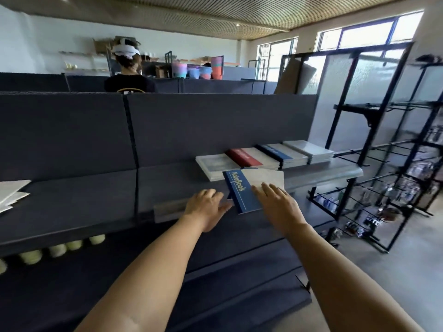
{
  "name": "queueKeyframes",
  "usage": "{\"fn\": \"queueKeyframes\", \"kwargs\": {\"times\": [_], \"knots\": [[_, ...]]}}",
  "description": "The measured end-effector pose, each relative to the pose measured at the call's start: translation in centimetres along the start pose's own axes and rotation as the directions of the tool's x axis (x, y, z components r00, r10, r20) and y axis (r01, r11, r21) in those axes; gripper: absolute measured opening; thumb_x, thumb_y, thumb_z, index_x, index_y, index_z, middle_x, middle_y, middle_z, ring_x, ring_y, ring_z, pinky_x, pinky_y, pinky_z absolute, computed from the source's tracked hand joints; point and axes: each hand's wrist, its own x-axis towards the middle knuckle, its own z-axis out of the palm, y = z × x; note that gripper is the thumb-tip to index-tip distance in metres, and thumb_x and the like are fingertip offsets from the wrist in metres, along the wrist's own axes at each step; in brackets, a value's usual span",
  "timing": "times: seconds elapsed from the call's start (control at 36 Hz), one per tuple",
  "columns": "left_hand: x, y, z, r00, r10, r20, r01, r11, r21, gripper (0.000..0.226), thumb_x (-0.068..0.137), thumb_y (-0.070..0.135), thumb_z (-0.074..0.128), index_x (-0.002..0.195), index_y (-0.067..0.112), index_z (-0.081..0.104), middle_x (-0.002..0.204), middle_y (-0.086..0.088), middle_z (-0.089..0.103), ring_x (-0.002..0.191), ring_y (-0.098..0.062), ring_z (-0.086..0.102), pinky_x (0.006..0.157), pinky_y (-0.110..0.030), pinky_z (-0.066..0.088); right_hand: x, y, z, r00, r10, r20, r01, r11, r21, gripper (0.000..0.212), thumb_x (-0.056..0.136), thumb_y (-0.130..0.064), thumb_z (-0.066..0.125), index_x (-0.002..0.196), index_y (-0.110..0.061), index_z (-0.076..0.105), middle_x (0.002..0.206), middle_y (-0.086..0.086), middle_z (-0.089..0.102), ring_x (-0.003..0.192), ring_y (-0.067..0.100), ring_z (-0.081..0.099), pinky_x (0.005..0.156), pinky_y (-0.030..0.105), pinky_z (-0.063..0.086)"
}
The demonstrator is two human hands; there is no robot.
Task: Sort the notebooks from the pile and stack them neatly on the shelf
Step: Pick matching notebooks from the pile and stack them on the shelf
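A blue-and-white notebook [242,190] marked "NoteBook" lies at the front edge of the grey shelf [335,170]. My right hand [278,207] rests flat on its white half with straight fingers. My left hand [206,207] is at its left edge, fingers loosely curled, thumb touching the spine side. Behind it on the shelf lie four stacks in a row: a grey-white stack [213,165], a red-and-white stack [249,155], a blue-and-white stack [280,152] and a pale grey stack [309,149].
Dark blue partition panels [191,125] stand behind the shelf. White sheets [12,192] lie at the far left. Pale round objects [57,250] line the space below. A black wire rack [383,178] stands to the right. A person [127,68] sits beyond the partition.
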Motion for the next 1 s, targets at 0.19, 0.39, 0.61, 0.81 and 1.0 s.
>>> {"fn": "queueKeyframes", "kwargs": {"times": [0.19, 0.39, 0.61, 0.81, 1.0], "knots": [[4.3, 3.0, 0.1, 0.999, 0.043, -0.004, -0.043, 0.999, 0.02, 0.056, 0.099, 0.054, 0.024, 0.139, 0.017, 0.041, 0.144, -0.005, 0.042, 0.131, -0.025, 0.039, 0.104, -0.039, 0.035, -0.2, 3.9, 1.1, 0.997, 0.01, -0.07, -0.01, 1.0, -0.001, 0.055, 0.043, 0.005, 0.089, 0.096, -0.002, 0.074, 0.085, 0.016, 0.071, 0.07, 0.031, 0.07, 0.058, 0.035, 0.059], [10.3, 5.0, 0.6, 0.999, -0.049, -0.022, 0.044, 0.983, -0.178, 0.058, 0.101, 0.052, 0.021, 0.145, 0.018, 0.035, 0.148, -0.005, 0.04, 0.134, -0.024, 0.038, 0.105, -0.041, 0.036, 1.9, 7.7, 3.2, 0.997, 0.015, -0.079, -0.019, 0.999, -0.041, 0.059, 0.045, 0.005, 0.087, 0.102, -0.002, 0.073, 0.091, 0.016, 0.072, 0.077, 0.03, 0.071, 0.064, 0.036, 0.059], [16.7, 7.8, 1.1, 0.965, -0.257, 0.056, 0.236, 0.753, -0.614, 0.065, 0.101, 0.052, 0.02, 0.134, 0.004, 0.05, 0.134, -0.017, 0.056, 0.123, -0.033, 0.051, 0.095, -0.036, 0.041, 4.2, 11.4, 6.4, 0.997, 0.002, -0.081, -0.006, 0.999, -0.05, 0.061, 0.049, 0.003, 0.085, 0.108, -0.003, 0.071, 0.095, 0.013, 0.071, 0.082, 0.029, 0.071, 0.07, 0.035, 0.059], [20.8, 10.4, 2.4, 0.926, -0.36, 0.112, 0.3, 0.523, -0.798, 0.069, 0.099, 0.055, 0.027, 0.115, -0.004, 0.059, 0.118, -0.021, 0.062, 0.105, -0.035, 0.06, 0.088, -0.043, 0.053, 4.5, 15.5, 9.6, 0.994, -0.04, -0.1, 0.037, 0.999, -0.025, 0.055, 0.055, 0.002, 0.079, 0.109, -0.006, 0.071, 0.096, 0.011, 0.071, 0.082, 0.027, 0.07, 0.074, 0.032, 0.058], [25.0, 14.1, 3.9, 0.809, -0.497, 0.314, 0.354, -0.014, -0.935, 0.077, 0.084, 0.055, 0.064, 0.136, 0.001, 0.046, 0.135, -0.016, 0.052, 0.121, -0.034, 0.052, 0.097, -0.042, 0.048, 4.7, 21.3, 10.7, 0.969, -0.166, -0.183, 0.158, 0.986, -0.056, 0.045, 0.067, 0.001, 0.07, 0.111, -0.005, 0.07, 0.098, 0.012, 0.071, 0.086, 0.027, 0.07, 0.076, 0.033, 0.058]]}}
